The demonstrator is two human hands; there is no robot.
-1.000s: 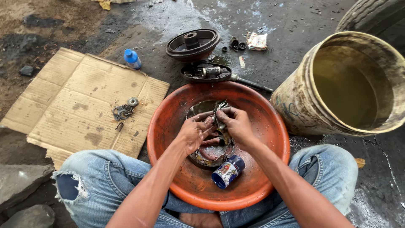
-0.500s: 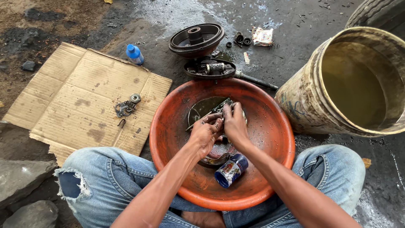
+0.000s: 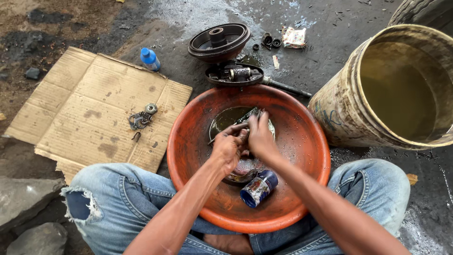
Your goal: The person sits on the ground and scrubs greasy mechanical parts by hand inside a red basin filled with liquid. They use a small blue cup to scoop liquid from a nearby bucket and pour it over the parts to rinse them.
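Observation:
Both hands work inside a large orange basin (image 3: 306, 156) resting between my knees. My left hand (image 3: 230, 147) and my right hand (image 3: 258, 137) are pressed together, gripping a small dark metal part (image 3: 246, 116) over a shallow pool of dirty liquid (image 3: 226, 118). The fingers hide most of that part. A small blue can (image 3: 258, 188) lies on its side in the basin, just below the hands. A dark curved metal piece (image 3: 241, 174) sits under my left wrist.
A big dirty drum of murky liquid (image 3: 401, 89) stands at the right. Beyond the basin lie a black wheel hub (image 3: 219, 40) and a brake plate (image 3: 234, 74). Flattened cardboard (image 3: 99, 113) at the left carries small metal parts (image 3: 140, 119); a blue bottle (image 3: 150, 59) stands nearby.
The hands have drawn closer together and shifted slightly toward the far side of the basin, still working on the small part. The view has tilted a little.

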